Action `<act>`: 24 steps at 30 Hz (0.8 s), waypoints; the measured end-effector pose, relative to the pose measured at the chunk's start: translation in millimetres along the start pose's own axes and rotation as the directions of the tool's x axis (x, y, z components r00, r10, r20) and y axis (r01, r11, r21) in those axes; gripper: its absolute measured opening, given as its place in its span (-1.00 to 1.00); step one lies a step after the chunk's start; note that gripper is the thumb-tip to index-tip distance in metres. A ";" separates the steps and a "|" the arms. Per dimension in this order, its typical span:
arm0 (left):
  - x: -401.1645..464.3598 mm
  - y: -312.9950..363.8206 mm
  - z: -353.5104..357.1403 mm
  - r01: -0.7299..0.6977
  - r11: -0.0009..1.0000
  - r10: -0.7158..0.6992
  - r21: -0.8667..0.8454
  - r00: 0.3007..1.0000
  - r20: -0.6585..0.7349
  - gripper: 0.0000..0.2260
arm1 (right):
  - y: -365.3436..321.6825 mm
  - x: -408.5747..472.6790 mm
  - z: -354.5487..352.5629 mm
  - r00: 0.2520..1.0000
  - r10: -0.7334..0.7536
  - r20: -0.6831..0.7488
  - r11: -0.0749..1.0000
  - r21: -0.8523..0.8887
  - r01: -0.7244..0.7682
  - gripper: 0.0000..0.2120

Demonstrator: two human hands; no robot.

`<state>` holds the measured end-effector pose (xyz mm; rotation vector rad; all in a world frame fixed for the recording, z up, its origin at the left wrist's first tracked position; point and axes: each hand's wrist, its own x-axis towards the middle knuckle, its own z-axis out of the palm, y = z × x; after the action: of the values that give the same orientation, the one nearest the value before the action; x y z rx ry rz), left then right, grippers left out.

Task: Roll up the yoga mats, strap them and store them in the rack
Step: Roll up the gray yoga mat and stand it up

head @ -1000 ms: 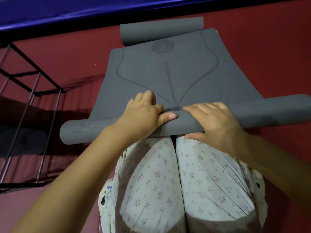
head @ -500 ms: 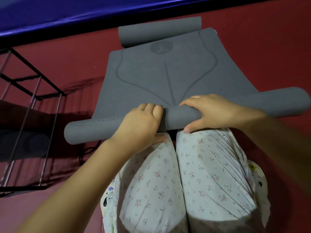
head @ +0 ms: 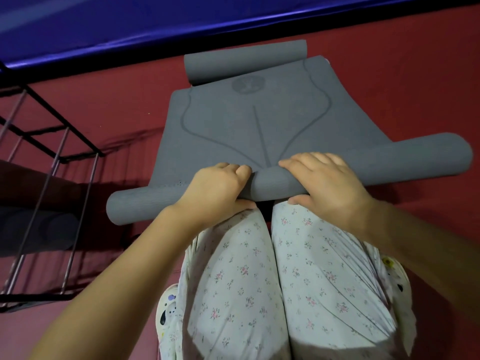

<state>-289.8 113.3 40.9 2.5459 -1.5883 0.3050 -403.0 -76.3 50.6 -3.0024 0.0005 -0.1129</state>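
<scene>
A grey yoga mat [head: 259, 120] lies on the red floor, its near end wound into a thick roll [head: 275, 185] just beyond my knees. My left hand [head: 218, 190] grips the roll left of its middle, fingers curled over the top and thumb underneath. My right hand [head: 327, 183] grips it right of the middle in the same way. The unrolled part stretches away from me and shows curved lines and a round logo. A second grey mat roll [head: 244, 61] lies across the far end. The black metal rack [head: 52, 157] stands at the left.
Dark rolled mats [head: 39, 229] lie in the rack's lower level. A blue padded surface [head: 181, 19] with a black edge runs along the back. Red floor [head: 402, 87] extends to the right of the mat. My knees in floral trousers [head: 272, 281] fill the foreground.
The roll has turned forward away from me and grown thicker. Both hands shifted from the top of the roll to gripping it with fingers over the front.
</scene>
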 end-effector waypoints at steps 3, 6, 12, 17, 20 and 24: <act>-7.5 1.5 -12.0 -0.017 1.000 0.017 0.024 1.000 -0.004 -0.53 | -3.1 -3.2 -14.7 1.000 -0.008 0.027 1.000 0.012 0.008 -0.40; -21.5 15.3 -31.8 -0.026 0.999 0.026 0.036 1.000 -0.006 -0.53 | -14.3 -24.6 -25.6 0.999 -0.030 -0.038 0.997 0.074 0.033 -0.46; -63.2 50.6 -67.1 -0.153 0.988 0.152 -0.004 0.980 0.127 -0.54 | -29.8 -89.3 -22.1 0.994 -0.055 -0.096 0.991 0.116 0.066 -0.44; -60.8 52.7 -60.7 -0.156 0.984 0.171 -0.083 0.957 0.234 -0.45 | -26.8 -93.5 -12.9 0.998 -0.029 0.055 0.979 0.205 0.017 -0.43; -55.6 45.8 -56.5 -0.148 0.979 0.180 -0.141 0.950 0.256 -0.38 | -25.7 -93.3 -12.1 0.999 -0.020 0.037 0.981 0.194 0.013 -0.35; -49.1 40.8 -57.5 -0.145 0.973 0.193 -0.181 0.939 0.285 -0.36 | -46.0 -104.2 -5.8 0.994 -0.055 -0.098 0.973 0.217 0.075 -0.40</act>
<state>-353.4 150.4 85.2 2.4277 -1.8567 -0.1998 -507.5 -30.9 54.8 -2.7733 -0.0944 -0.2401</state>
